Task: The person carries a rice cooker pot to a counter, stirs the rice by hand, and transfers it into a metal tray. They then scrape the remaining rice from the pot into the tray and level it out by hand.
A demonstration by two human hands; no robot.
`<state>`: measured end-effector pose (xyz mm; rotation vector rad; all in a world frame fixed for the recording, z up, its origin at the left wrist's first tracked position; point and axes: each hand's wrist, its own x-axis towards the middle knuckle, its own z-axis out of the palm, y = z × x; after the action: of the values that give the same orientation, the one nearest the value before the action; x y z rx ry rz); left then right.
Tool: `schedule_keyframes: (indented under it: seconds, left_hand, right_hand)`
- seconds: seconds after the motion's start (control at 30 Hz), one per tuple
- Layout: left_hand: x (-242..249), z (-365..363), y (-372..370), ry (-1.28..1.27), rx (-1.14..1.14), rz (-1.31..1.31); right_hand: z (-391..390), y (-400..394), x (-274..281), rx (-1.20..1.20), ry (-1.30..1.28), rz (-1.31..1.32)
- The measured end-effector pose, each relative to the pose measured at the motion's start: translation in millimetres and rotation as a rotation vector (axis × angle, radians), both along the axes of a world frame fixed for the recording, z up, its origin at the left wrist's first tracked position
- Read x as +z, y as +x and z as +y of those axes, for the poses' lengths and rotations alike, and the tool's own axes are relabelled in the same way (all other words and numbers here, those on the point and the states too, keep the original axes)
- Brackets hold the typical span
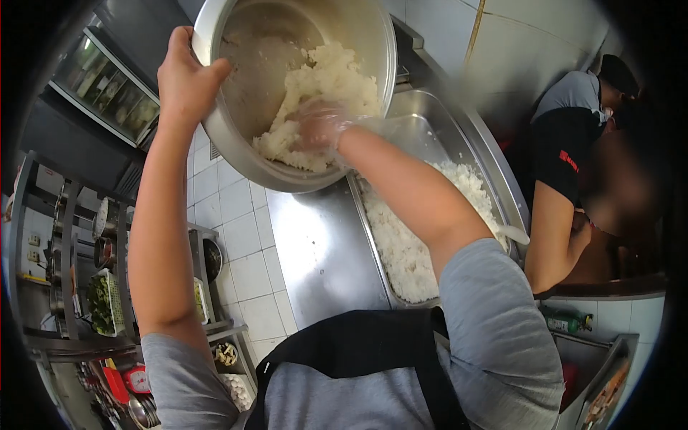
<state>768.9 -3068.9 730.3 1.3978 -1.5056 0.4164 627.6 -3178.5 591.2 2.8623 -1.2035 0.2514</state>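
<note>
My left hand (188, 82) grips the rim of a large metal pot (261, 43), tilted with its mouth toward me. Cooked white rice (333, 75) is piled along the pot's lower side. My right hand (321, 129), in a clear plastic glove, is inside the pot against the rice; motion blur and rice obscure its fingers. Below the pot's right side sits a rectangular metal tray (419, 118). Loose rice (398, 244) covers its nearer part, while its far end shows bare metal. A white handle (513, 233) sticks out over the tray's right edge.
A steel counter (308, 244) lies left of the tray. Another person (562, 158) in a dark apron stands close on the right. Shelves (72, 258) with pots and baskets of food line the left, below a glass-fronted fridge (107, 82). A tiled wall (530, 50) stands behind.
</note>
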Motion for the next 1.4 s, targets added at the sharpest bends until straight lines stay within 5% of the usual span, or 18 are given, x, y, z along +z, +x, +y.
schedule_keyframes:
  seconds: [0.43,0.53,0.63,0.73,0.83,0.9,0.97,1.03,1.13,1.3,1.4]
  left_hand:
    - [4,8,-40,0.030,0.016,-0.060]
    - [4,8,-41,0.022,-0.006,-0.066]
    - [1,30,-64,-0.100,-0.065,-0.089]
    - [2,10,-53,-0.138,-0.016,-0.077]
    - [3,16,-61,-0.112,-0.015,-0.058]
    - [3,12,-58,-0.100,0.011,-0.073]
    - [2,13,-61,-0.121,0.021,-0.087]
    - [0,20,-68,-0.160,0.007,-0.096]
    - [-1,27,-74,-0.110,0.049,-0.094]
    - [-2,15,-55,0.037,0.094,-0.095]
    - [-1,12,-61,0.044,0.041,-0.052]
  right_hand:
    - [-44,-135,-75,-0.146,-0.222,-0.479]
    - [-38,-155,-64,-0.398,0.097,-0.354]
    - [-62,-177,-100,-0.471,-0.055,-0.205]
    - [-81,-184,-115,-0.238,-0.136,-0.089]
    - [-50,-135,-43,-0.158,-0.053,0.374]
    - [6,-90,16,-0.199,0.097,0.101]
    - [0,-36,-12,0.166,-0.158,-0.368]
    - [58,-4,18,0.064,0.157,-0.416]
    - [53,27,4,0.032,0.188,-0.254]
    - [-8,6,-35,-0.103,-0.070,0.542]
    - [-1,-60,-31,-0.077,-0.012,0.305]
